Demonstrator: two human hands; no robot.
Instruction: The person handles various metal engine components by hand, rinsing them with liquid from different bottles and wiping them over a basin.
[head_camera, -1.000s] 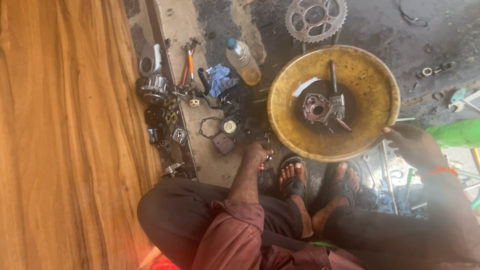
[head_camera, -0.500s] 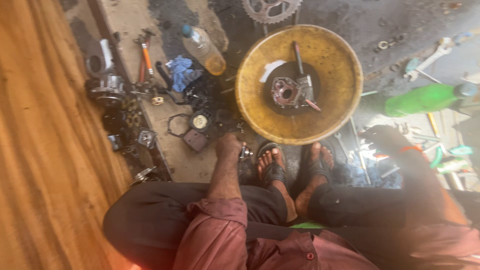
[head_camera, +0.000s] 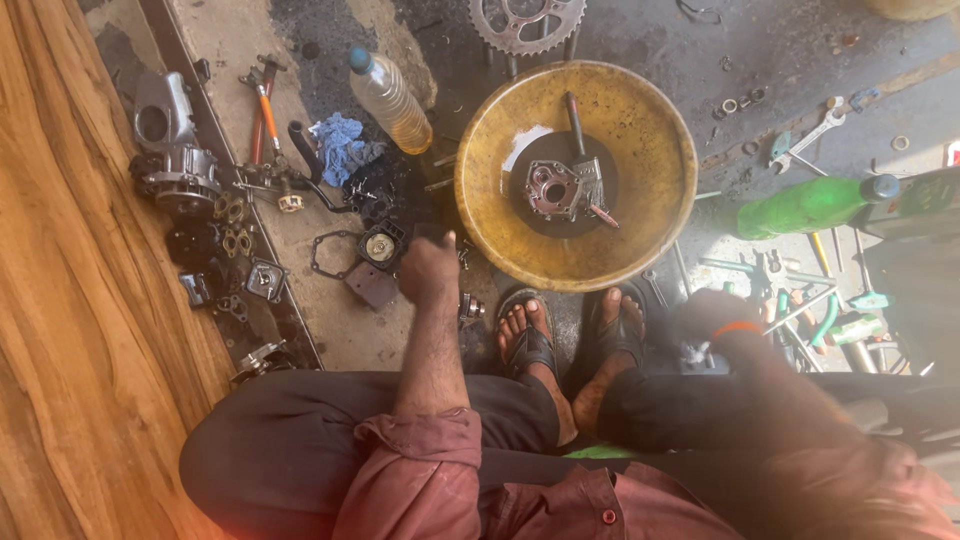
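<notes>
My left hand (head_camera: 428, 270) reaches down over the floor, its fingers curled, just right of a small square black engine part (head_camera: 380, 245) and a thin gasket (head_camera: 330, 255). Whether it holds anything is hidden by its back. My right hand (head_camera: 715, 315), with an orange band at the wrist, is blurred and hangs low beside my right foot, close to scattered tools (head_camera: 800, 300). In front of my feet stands a yellow basin (head_camera: 660, 130) with dark oil, a metal engine part (head_camera: 552, 190) and a tool lying in it.
A bottle of yellowish liquid (head_camera: 390, 100), a blue rag (head_camera: 340, 145), orange-handled pliers (head_camera: 265, 105) and an engine casing (head_camera: 170, 150) lie at the left. A sprocket (head_camera: 527, 22) sits behind the basin. A green bottle (head_camera: 810, 205) and a wrench (head_camera: 810, 140) lie to the right; a wooden surface (head_camera: 70, 330) runs along the left.
My left hand has moved forward toward the small parts. My right hand has dropped from beside the basin's right rim to near my right foot. The view has shifted.
</notes>
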